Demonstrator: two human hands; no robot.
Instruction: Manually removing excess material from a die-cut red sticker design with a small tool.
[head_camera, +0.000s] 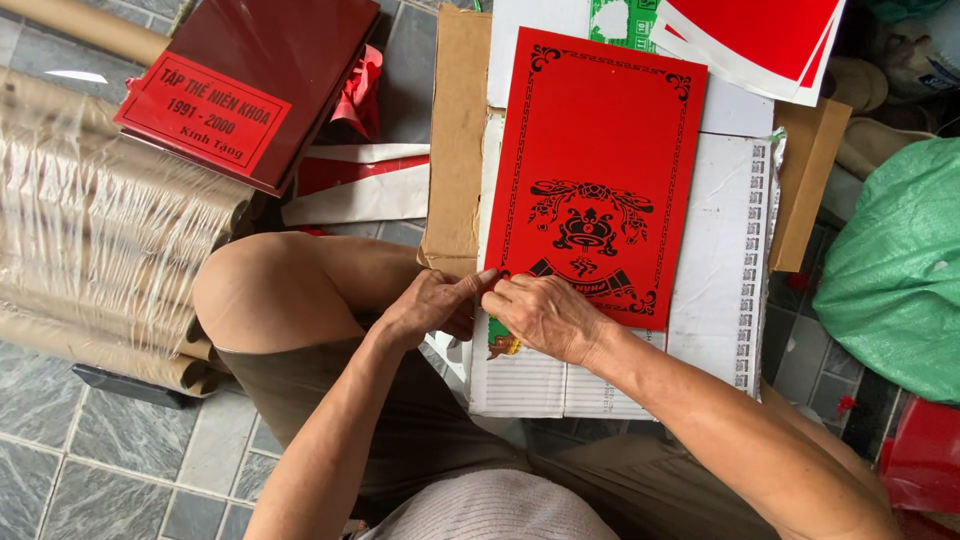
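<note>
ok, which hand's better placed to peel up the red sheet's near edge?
Probably the right hand: it already lies on the red sheet at its near edge. The left hand only meets that corner from the cardboard side.

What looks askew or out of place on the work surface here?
The red rectangular sheet with black cut-out pattern lies tilted on the white corrugated cardboard, its edges not parallel to the board's. Both hands, left and right, pinch its lower corner. Nothing looks spilled.
</note>
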